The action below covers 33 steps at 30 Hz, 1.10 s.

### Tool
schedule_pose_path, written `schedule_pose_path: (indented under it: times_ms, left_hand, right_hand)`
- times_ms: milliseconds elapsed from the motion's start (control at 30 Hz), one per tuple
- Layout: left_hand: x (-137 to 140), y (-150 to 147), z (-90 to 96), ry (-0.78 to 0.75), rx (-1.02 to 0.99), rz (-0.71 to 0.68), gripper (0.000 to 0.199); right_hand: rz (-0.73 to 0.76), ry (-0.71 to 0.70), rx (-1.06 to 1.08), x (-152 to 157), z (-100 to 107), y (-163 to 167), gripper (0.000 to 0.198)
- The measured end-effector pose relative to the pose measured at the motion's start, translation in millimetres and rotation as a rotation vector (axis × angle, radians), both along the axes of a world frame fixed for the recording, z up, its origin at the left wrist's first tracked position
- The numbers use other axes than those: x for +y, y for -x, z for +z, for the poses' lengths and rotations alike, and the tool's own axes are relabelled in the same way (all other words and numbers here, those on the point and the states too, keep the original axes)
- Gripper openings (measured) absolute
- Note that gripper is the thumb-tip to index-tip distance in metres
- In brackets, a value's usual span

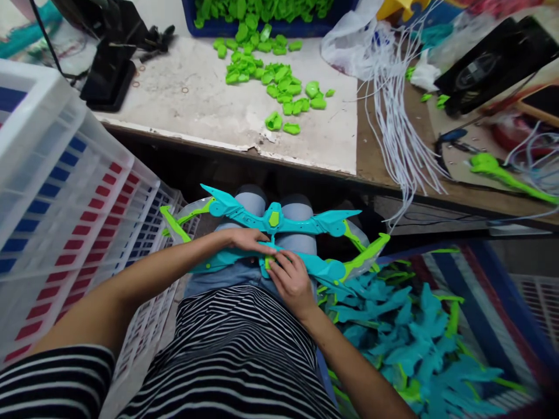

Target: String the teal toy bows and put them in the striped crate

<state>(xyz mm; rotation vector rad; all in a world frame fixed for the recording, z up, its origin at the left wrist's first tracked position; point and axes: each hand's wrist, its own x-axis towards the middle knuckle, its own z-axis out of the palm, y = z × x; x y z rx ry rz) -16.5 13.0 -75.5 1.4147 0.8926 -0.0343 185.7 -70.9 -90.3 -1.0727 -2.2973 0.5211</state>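
Two turquoise plastic toy bows with lime-green limb ends lie across my lap. The farther toy bow [297,225] has a lime-green piece [273,219] at its centre. Over the middle of the nearer toy bow [321,265], my left hand [250,240] is closed on the bow, its thumb or forefinger reaching to the centre. My right hand [293,280] is closed too, its fingertips pressed on a small green piece [269,262] at the nearer bow's centre. My fingers partly cover that piece and the bow's middle.
Loose green pieces [283,81] lie on the worktable [183,110] before a blue bin [190,23]. White cords [393,128] hang over its edge. White crates [100,192] stand at left. More bows [406,343] pile up at right. A black stand [109,75] is on the table.
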Motion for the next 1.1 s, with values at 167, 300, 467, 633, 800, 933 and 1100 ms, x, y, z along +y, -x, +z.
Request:
schedule_pose_path:
  times_ms: [167, 300, 467, 633, 800, 933, 1100]
  left_hand:
    - [-1, -1, 1.2, -0.07, 0.03, -0.021, 0.046]
    - [-3, -3, 0.4, -0.102, 0.088, 0.037, 0.041]
    - [-13, -5, 3.1, -0.223, 0.082, 0.04, 0.044]
    - [-56, -9, 18.1, -0.589, 0.192, 0.011, 0.046]
    - [-102, 0, 7.9, -1.182, 0.385, 0.01, 0.053]
    - [-113, 6, -5.6, -1.241, 0.449, -0.015, 0.066]
    - [-114, 4, -4.0, -1.18, 0.471, -0.045, 0.07]
  right_hand:
    - [-0.188, 0.184, 0.079, 1, -4, 3, 0.03]
    - [-0.233, 0.29, -0.065, 11, -5, 8, 0.053]
    - [-0.195, 0.287, -0.138, 10, 4, 13, 0.066]
    - [-0.143, 0.237, 0.068, 26, 42, -29, 0.027]
    - [-0.874, -0.002, 0.09, 93, 70, -138, 0.025]
    - [-0.999, 0.349, 0.242, 149, 51, -189, 0.029]
    - [-0.949, 0.436, 0.395, 174, 27, -186, 0.028]
